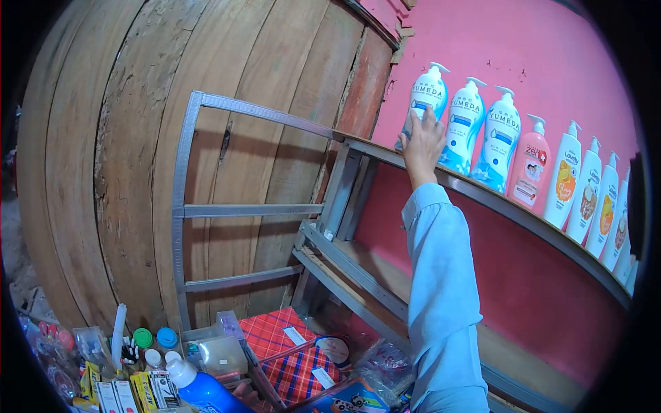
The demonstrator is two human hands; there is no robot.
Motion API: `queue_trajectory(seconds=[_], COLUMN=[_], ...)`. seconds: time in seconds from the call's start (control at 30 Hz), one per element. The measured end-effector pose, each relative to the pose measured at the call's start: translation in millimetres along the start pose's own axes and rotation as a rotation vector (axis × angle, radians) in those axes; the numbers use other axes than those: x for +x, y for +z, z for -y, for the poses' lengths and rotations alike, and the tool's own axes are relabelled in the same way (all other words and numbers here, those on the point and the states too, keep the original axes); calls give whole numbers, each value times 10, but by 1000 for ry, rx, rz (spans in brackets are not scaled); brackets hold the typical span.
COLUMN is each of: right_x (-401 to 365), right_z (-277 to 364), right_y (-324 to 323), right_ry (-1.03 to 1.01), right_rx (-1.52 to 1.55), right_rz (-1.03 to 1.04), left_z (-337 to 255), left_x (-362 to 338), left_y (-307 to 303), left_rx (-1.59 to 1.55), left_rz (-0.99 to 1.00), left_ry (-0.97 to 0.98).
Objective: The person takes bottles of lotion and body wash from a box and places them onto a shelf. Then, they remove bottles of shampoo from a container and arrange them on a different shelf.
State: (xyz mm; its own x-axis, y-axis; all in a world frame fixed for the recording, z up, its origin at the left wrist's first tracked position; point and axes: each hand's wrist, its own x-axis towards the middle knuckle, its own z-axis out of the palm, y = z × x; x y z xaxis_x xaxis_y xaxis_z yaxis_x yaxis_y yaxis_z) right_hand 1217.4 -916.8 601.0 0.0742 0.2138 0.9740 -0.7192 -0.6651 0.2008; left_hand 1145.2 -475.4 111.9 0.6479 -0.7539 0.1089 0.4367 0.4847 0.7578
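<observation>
My right hand [421, 146], in a light blue sleeve, reaches up to the shelf. Its fingers are curled against the front of the leftmost white and blue Yumeda pump bottle [428, 89], covering its lower part. That bottle stands upright at the shelf's left end. Close by on the right are a second Yumeda pump bottle [463, 124] and a third Yumeda pump bottle [498, 138]. Past these stands a pink Zen pump bottle [529, 165]. Several white Lovely pump bottles [564, 172] continue the row. My left hand is out of view.
The shelf edge [537, 217] slopes down to the right before a pink wall [509, 41]. A metal frame [251, 210] stands against wooden planks [275, 62]. Below lie red plaid boxes [282, 330], a blue bottle [206, 392], small cartons [144, 392] and plastic wrapping [382, 365].
</observation>
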Motion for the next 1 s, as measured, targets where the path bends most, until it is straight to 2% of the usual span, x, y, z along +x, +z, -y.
queue_trajectory(seconds=[0.07, 0.17, 0.47, 0.67, 0.77, 0.87, 0.9, 0.93, 1.0], right_x=[36, 38, 62, 61, 30, -120, -226, -335, -766], right_z=[-77, -127, -140, -226, -196, 114, 272, 419, 731], right_y=[-55, -20, 48, 123, -58, -625, -892, -1097, -1666], right_ry=[-120, -190, -128, -189, -143, -188, -248, -394, -510], right_rx=[-42, -44, -57, 26, 350, 625, 748, 923, 1181], right_rz=[47, -22, 119, 109, -16, -31, 36, 77, 486], left_z=[6, 4, 25, 21, 4, -44, -66, -93, -138], left_x=[11, 6, -49, -130, -184, -132, -91, -42, 62], left_y=[9, 5, -55, -57, -4, 104, 148, 196, 294], left_rx=[9, 19, 25, 24, 19, -1, -10, -20, -53], left_rz=[2, -3, -26, -25, -11, 16, 26, 35, 47], left_ry=[-9, -18, -32, -14, 33, 128, 164, 208, 312])
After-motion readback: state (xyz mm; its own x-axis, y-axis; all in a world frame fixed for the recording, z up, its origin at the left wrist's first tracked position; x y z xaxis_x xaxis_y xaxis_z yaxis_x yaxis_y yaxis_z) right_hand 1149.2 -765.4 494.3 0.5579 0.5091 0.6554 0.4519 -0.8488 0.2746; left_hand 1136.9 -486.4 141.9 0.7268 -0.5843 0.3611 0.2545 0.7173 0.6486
